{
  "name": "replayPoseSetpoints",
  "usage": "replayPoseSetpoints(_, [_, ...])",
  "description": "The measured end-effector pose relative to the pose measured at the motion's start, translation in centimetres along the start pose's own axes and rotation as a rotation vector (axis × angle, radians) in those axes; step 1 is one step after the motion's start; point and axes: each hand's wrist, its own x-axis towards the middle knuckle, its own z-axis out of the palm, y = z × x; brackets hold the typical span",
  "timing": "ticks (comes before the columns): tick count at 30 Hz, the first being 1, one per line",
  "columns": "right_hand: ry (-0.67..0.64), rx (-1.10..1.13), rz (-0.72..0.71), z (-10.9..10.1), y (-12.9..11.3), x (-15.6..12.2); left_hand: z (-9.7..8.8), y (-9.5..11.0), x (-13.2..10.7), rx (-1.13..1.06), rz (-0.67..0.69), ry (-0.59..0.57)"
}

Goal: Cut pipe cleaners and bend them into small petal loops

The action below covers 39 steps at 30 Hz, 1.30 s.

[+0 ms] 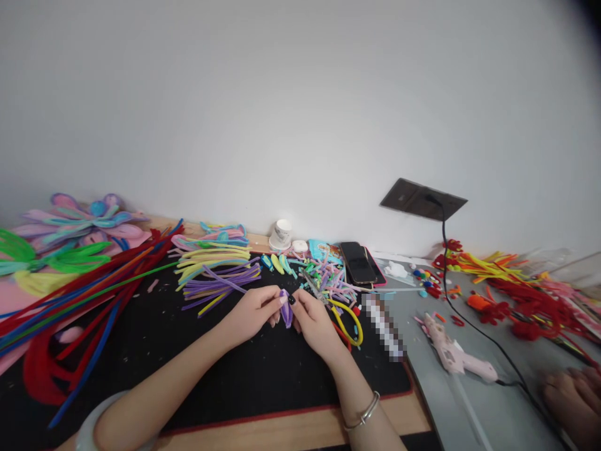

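My left hand point(253, 313) and my right hand point(313, 321) meet over the black mat point(244, 382), each with its fingers pinched together. Between them is a small purple pipe cleaner piece point(288, 318), bent into a narrow loop shape that hangs down from the fingertips. Its upper end is partly hidden by my thumbs. Just beyond my left hand lies a bundle of purple pipe cleaners point(220, 285), with yellow pipe cleaners point(211, 257) behind it. Near my right hand rest pliers or scissors with yellow handles point(354, 326), amid cut pipe cleaner bits point(328, 275).
Long red and blue pipe cleaners point(107, 300) spread across the left side. Along the wall stand a paper cup point(282, 233) and a phone point(357, 263). To the right lies a pink glue gun point(453, 354) with a black cord point(469, 322); another person's hand point(570, 394) is beyond.
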Motion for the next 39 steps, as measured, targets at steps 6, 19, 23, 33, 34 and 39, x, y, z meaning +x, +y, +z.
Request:
replayPoseSetpoints(6, [0.039,0.051,-0.009,0.9,0.3,0.1,0.7,-0.1,-0.2,-0.070,-0.004,0.000])
replayPoseSetpoints(19, [0.196,0.114,-0.078,1.6,-0.3,0.3,2.2,0.6,-0.8,-0.018,-0.017,0.069])
replayPoseSetpoints(23, [0.213,0.128,-0.118,1.5,-0.4,0.0,2.3,1.0,-0.9,0.037,0.049,0.116])
replayPoseSetpoints(33, [0.248,0.065,-0.137,1.2,0.0,0.0,2.1,0.9,-0.8,-0.147,-0.034,0.051])
replayPoseSetpoints(34, [0.253,0.077,-0.123,1.2,0.2,0.0,2.1,0.8,-0.9,-0.173,-0.044,0.040])
replayPoseSetpoints(39, [0.273,0.087,-0.117,1.4,0.6,0.0,2.0,0.8,-0.9,-0.143,-0.018,0.034])
